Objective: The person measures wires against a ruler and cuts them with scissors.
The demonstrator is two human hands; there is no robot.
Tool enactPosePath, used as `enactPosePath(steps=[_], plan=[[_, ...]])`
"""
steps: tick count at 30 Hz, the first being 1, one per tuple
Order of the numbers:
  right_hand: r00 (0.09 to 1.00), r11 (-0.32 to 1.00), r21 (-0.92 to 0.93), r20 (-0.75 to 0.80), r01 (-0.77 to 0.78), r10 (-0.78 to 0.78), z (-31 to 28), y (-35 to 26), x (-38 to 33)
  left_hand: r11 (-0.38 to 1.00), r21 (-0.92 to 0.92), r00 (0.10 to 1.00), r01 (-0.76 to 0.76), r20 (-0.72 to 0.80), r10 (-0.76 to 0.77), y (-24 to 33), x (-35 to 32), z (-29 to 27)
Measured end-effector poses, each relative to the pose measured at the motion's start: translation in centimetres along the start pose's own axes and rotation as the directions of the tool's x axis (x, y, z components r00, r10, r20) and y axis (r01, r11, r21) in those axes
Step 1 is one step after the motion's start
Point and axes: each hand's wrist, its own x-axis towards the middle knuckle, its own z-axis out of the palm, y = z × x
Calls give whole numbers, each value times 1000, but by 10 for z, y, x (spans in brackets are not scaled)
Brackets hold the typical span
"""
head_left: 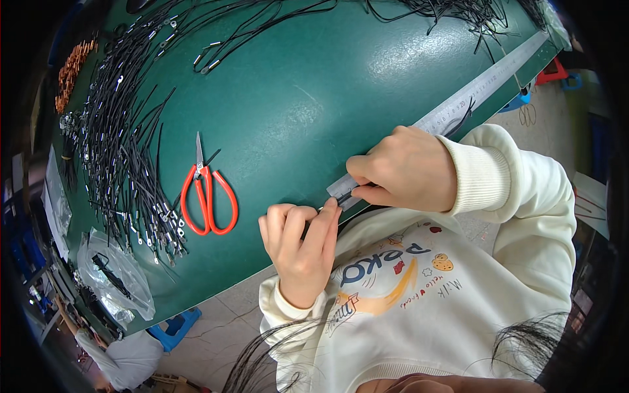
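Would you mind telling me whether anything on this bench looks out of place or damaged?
Nothing stands out. The red-handled scissors lie closed on the green table, and both hands pinch a thin black cord at the metal ruler's end.

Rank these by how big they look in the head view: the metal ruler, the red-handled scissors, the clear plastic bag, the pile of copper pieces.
1. Metal ruler, the longest.
2. Clear plastic bag and red-handled scissors look alike; unranked.
3. Pile of copper pieces, smallest, though farther off.

The right hand [406, 169] hides most of the thin black cord [345, 196] it pinches.
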Motion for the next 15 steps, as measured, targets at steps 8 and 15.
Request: enactPosePath(steps=[8, 15], plan=[[995, 998, 56, 100, -31, 25, -19, 11, -11, 1000, -3, 1000, 11, 6, -11, -1, -1, 0], [942, 965, 206, 324, -162, 89, -45, 29, -24, 1000, -7, 1000, -2, 18, 3, -6, -5, 1]])
